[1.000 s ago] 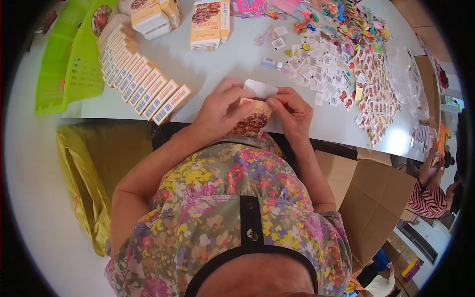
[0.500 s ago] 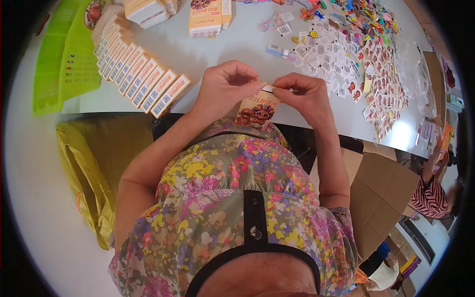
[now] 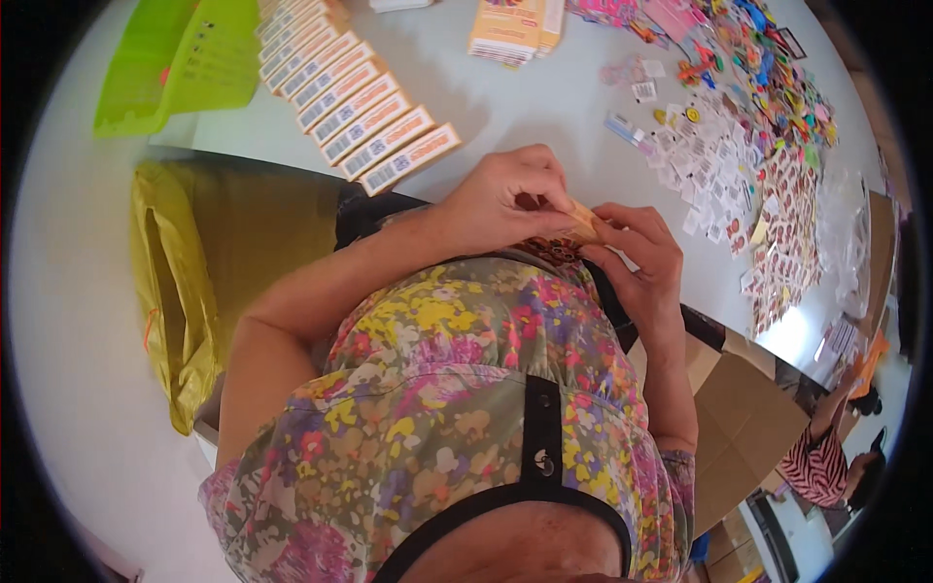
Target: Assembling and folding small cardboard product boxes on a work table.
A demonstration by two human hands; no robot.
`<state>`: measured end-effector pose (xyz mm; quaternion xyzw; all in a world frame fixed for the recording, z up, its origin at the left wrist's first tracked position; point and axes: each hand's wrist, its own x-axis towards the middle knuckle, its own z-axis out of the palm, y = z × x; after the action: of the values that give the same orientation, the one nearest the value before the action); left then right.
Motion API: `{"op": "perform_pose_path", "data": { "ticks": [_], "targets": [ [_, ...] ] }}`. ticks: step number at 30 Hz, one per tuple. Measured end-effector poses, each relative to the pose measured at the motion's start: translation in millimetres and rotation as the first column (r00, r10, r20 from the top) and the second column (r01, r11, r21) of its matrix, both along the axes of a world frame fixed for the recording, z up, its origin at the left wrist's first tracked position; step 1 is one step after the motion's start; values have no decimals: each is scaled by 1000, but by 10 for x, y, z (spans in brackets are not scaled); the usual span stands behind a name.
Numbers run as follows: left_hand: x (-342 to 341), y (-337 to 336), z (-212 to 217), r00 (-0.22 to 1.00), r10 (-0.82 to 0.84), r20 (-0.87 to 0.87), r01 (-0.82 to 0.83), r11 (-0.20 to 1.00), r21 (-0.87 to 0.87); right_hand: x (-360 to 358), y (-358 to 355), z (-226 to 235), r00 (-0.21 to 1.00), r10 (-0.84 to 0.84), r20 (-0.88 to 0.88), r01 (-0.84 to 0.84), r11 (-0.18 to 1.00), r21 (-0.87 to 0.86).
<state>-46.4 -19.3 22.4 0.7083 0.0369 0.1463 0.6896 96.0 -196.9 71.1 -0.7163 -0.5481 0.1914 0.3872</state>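
Note:
At the table's front edge, close against my body, I hold a small orange-and-cream cardboard box (image 3: 584, 223) with cartoon figures printed on it. My left hand (image 3: 518, 197) pinches its upper end between thumb and fingers. From the other side my right hand (image 3: 643, 255) grips the same end, thumb and fingertips on the card. Much of the box is behind my fingers, so I cannot tell whether its flap is tucked in. Left of my hands, a row of similar boxes (image 3: 364, 126) lies overlapping on the table.
More boxes (image 3: 505, 31) are stacked at the back. Barcoded small packets (image 3: 695, 160), sheets of stickers (image 3: 785, 228) and colourful trinkets (image 3: 763, 58) cover the right side. A green basket (image 3: 209, 58) stands far left, a yellow bag (image 3: 175, 301) below it. Another person (image 3: 818, 466) is at right.
The view has swung, so the table's things sit farther right and higher. My hands have come down closer to my body, and the box is tilted and more covered by my fingers.

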Motion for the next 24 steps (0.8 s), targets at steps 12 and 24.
{"op": "perform_pose_path", "data": {
  "ticks": [12,24],
  "targets": [
    [-1062,226,316,714,475,514,-660,212,721,-218,656,-289,843,135,-521,-125,991,55],
    [-1152,394,-112,781,549,297,-441,149,885,-330,1287,-246,958,85,-275,-106,992,-64]
  ]
}}
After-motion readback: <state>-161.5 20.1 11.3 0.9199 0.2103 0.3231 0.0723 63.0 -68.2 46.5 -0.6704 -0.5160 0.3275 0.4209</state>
